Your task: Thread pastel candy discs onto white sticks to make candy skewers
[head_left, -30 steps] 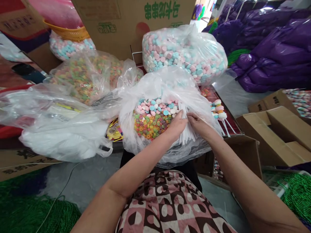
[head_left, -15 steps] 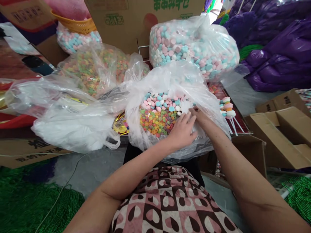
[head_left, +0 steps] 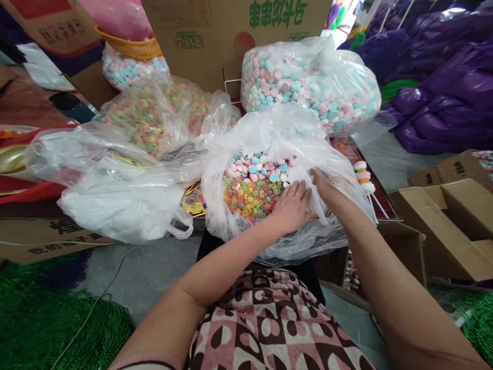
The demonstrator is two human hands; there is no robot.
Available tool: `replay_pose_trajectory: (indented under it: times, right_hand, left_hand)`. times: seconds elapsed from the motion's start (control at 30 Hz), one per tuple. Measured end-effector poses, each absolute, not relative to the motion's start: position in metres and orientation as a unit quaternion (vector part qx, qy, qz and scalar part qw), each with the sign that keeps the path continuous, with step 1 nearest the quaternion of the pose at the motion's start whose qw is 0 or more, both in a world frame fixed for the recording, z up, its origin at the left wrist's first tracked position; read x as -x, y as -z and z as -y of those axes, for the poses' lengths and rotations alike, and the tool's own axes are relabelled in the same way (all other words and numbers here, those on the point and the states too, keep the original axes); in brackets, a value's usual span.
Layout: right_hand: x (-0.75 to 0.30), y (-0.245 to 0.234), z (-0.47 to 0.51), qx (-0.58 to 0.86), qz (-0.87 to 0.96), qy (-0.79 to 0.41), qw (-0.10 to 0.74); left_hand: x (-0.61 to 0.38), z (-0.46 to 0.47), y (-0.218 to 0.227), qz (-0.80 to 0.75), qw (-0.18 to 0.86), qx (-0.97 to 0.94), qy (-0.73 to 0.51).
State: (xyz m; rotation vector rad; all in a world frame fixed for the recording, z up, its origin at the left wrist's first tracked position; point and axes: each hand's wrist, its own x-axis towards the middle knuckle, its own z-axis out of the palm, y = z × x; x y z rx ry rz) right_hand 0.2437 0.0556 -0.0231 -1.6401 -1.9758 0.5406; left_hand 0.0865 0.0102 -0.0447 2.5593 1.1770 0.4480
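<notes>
Head view, one moment.

- Open clear bag (head_left: pixel 246 133) sits mid-frame, just above the person's lap, mouth spread wide.
- Inside it: multicoloured ring candies (head_left: pixel 246 198) in the near half and pastel tablet candies (head_left: pixel 256 167) in the far half, the two touching.
- Left hand (head_left: pixel 293 205) lies palm down at the right edge of the ring candies. Its fingers are flat and a little splayed, gripping nothing, with the tips pointing to the upper right.
- White sticks (head_left: pixel 316 210) show as a pale sliver just right of the left hand's knuckles, in the gap between the two hands. Most of the bundle is covered.
- Right hand (head_left: pixel 327 187) is just beside the left, at the bag's right wall. Plastic film drapes over it, so I cannot tell whether its fingers pinch anything.
- Candy skewer (head_left: pixel 364 174) lies right of the bag.
- Upper centre: a full bag of pastel candies (head_left: pixel 308 82), with a cardboard box (head_left: pixel 231 31) behind it.
- Upper left: a bag of ring candies (head_left: pixel 154 113).
- Upper right: purple sacks (head_left: pixel 442 103).
- Lower left: green cord (head_left: pixel 38 318).
</notes>
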Motion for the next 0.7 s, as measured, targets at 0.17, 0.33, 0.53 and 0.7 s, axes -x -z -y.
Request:
replay_pose_trajectory:
  times: [0.17,0.33,0.53,0.7]
  right_hand:
    - [-0.217,-0.004,-0.027,0.630,0.638,-0.316,0.310]
    - [-0.190,-0.024,0.019,0.561,0.533,-0.511,0.374]
    - [-0.160,-0.021,0.054,0.506,0.458,-0.609,0.405]
    - [-0.152,-0.015,0.063,0.468,0.404,-0.662,0.424]
  left_hand:
    - [-0.063,-0.002,0.028,-0.394,0.211,-0.872,-0.198]
    - [-0.017,0.019,0.001,-0.419,0.320,-0.768,-0.364]
    - [0.005,0.036,-0.011,-0.428,0.542,-0.529,-0.493]
    - [0.005,0.041,-0.005,-0.384,0.623,-0.465,-0.499]
